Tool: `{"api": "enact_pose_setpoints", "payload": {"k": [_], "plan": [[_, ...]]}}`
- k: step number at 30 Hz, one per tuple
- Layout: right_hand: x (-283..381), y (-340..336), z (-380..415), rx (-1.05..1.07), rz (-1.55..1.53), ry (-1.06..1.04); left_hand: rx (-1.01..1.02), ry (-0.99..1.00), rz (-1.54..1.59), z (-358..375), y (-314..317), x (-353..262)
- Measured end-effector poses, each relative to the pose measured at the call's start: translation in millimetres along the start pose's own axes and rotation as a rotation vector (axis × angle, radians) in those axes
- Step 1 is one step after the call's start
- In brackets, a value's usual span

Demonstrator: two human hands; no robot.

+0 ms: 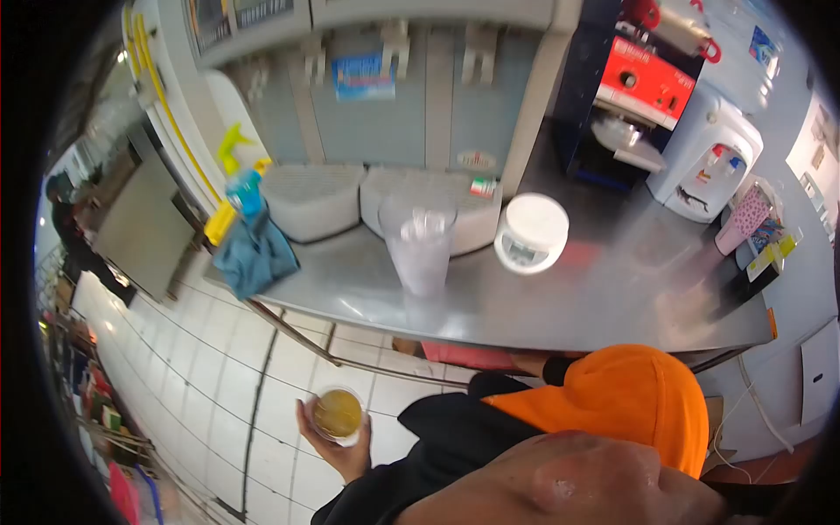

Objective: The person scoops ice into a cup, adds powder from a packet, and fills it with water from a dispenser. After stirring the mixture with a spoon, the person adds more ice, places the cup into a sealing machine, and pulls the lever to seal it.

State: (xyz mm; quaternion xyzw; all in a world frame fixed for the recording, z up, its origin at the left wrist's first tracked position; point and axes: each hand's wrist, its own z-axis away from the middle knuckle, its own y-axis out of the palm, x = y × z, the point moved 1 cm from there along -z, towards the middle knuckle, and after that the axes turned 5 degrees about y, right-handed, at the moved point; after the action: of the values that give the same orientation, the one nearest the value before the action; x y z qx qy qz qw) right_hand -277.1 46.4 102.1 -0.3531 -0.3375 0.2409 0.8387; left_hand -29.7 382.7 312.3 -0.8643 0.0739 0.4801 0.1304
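My left hand (346, 455) is wrapped around a clear cup (338, 413) that holds a yellow-brown liquid, out over the tiled floor in front of the counter. My right hand (527, 362) reaches low past a black cuff, at the counter's front edge beside a red-pink item (468, 354) under it. Its fingers are hidden, so what it touches cannot be made out. On the steel counter (612, 302) stands a tall clear pitcher (422, 254) with whitish contents. Right of the pitcher sits a round white kitchen scale (534, 229).
A blue cloth (255, 258) and a spray bottle (243, 188) are at the counter's left end. Behind are a dispensing machine (394, 122), a red-fronted machine (643, 83) and a white water dispenser (707, 157). A pink patterned cup (744, 219) stands right. Another person (74, 227) is far left.
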Motion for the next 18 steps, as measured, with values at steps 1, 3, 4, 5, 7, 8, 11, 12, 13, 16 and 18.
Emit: {"api": "enact_pose_setpoints", "payload": {"k": [1,3,4,5,7,8,11,12,13,16,18], "plan": [[16.3,-2.1,5.2,0.044,-0.037,-0.031,0.077,0.004,0.022,-5.5,-2.1,-21.9],[48.8,-14.5,25.3,0.109,-0.127,-0.108,0.169,0.032,0.011,-15.8,-3.5,-73.8],[68.2,-25.8,35.7,0.147,-0.179,-0.158,0.245,0.032,0.017,-22.5,-2.8,-94.5],[86.9,-38.4,47.2,0.185,-0.238,-0.215,0.309,0.071,0.005,-32.1,0.3,-116.0],[125.6,-76.5,77.4,0.268,-0.384,-0.347,0.381,0.012,0.153,-49.9,14.3,-164.1],[139.7,-100.5,94.2,0.302,-0.471,-0.417,0.412,-0.009,0.192,-57.9,23.0,-184.2],[131.6,-195.9,140.3,0.143,-0.819,-0.626,0.484,-0.102,0.304,-86.1,60.8,-248.6],[109.8,-231.6,149.7,-0.001,-0.999,-0.611,0.492,-0.119,0.300,-92.8,75.3,-263.9],[87.0,-281.0,170.9,-0.160,-1.498,-0.159,0.516,-0.090,0.339,-98.4,90.4,-274.6],[0.2,-387.9,181.5,-0.772,-2.064,0.067,0.576,0.002,0.432,-111.3,154.0,-309.4],[-43.2,-413.9,181.6,-0.791,-2.115,0.009,0.604,0.049,0.466,-117.3,202.4,-326.6]]}}
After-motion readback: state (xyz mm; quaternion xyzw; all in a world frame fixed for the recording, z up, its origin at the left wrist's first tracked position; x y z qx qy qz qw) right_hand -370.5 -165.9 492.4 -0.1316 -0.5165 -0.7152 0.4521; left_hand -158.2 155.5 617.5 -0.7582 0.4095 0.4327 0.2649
